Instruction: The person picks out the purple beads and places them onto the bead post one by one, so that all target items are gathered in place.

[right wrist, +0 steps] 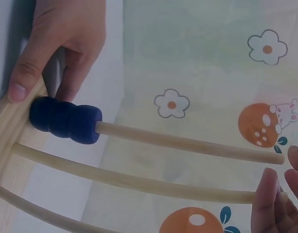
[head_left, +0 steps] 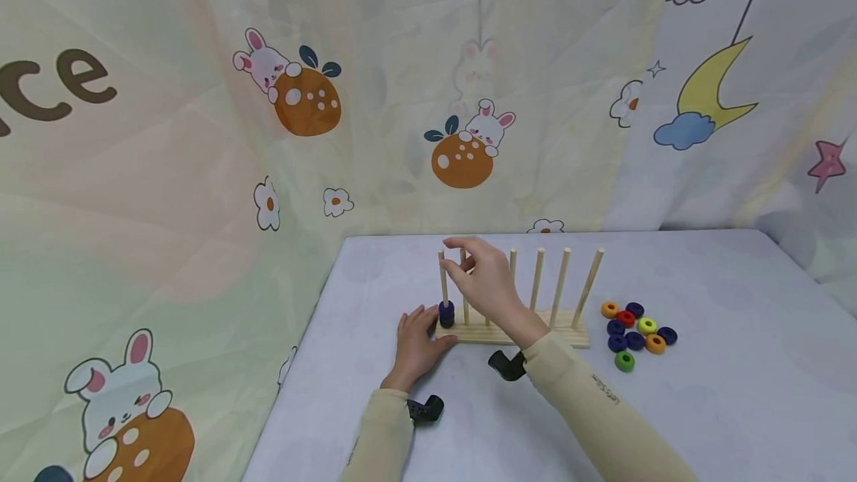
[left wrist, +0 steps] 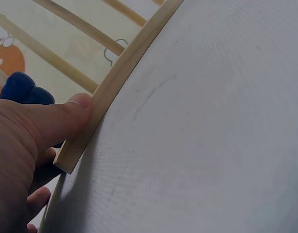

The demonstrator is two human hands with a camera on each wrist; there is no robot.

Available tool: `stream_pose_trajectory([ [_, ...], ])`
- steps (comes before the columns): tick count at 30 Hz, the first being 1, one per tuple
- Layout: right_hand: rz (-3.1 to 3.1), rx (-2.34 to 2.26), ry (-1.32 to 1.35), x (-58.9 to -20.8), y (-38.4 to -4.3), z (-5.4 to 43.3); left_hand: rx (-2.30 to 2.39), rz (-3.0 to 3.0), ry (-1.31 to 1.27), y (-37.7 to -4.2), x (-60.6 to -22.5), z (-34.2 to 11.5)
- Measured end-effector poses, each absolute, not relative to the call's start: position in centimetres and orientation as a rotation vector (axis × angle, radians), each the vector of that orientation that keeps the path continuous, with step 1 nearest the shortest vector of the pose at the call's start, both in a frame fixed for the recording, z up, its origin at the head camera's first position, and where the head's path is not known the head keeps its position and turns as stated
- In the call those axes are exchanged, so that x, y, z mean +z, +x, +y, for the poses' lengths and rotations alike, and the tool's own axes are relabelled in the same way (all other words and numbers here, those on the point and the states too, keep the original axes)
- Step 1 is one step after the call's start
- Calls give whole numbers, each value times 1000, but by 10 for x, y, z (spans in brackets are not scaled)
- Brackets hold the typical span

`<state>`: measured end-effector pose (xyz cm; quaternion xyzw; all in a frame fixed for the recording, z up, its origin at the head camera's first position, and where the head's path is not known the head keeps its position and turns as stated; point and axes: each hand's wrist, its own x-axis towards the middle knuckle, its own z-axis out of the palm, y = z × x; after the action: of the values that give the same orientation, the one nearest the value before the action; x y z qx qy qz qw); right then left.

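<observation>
A wooden stand with a row of upright pegs has a flat base (head_left: 469,335) on the table. My left hand (head_left: 416,346) grips the base's left end, its thumb (left wrist: 74,114) pressed against the long front edge. Stacked at the bottom of the leftmost peg (head_left: 444,281) are three dark blue beads (right wrist: 66,120). Up by that peg's top is my right hand (head_left: 492,285), thumb and index finger apart with nothing held between them. Its other fingers are bent near the second peg (right wrist: 139,178), and contact with that peg is unclear.
Right of the stand lies a loose group of ring beads, among them a green bead (head_left: 625,361), a red bead (head_left: 626,318) and a yellow bead (head_left: 646,326), with several blue and orange ones. Behind the white table (head_left: 736,393) hangs a printed cloth (head_left: 388,155). Black wrist devices show below both hands.
</observation>
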<state>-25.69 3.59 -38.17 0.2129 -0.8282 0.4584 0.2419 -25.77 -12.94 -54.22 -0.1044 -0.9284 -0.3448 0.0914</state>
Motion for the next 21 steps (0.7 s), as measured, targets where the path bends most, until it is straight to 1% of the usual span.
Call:
stream_pose_trajectory([
  [10,-2061,1351,599,-379,-243,47,-1028,-2732,-327,-258,-543,-129],
  [21,-2046,1465,532,-405,-235,64,-1059,-2734,-328,-257,-543,-129],
])
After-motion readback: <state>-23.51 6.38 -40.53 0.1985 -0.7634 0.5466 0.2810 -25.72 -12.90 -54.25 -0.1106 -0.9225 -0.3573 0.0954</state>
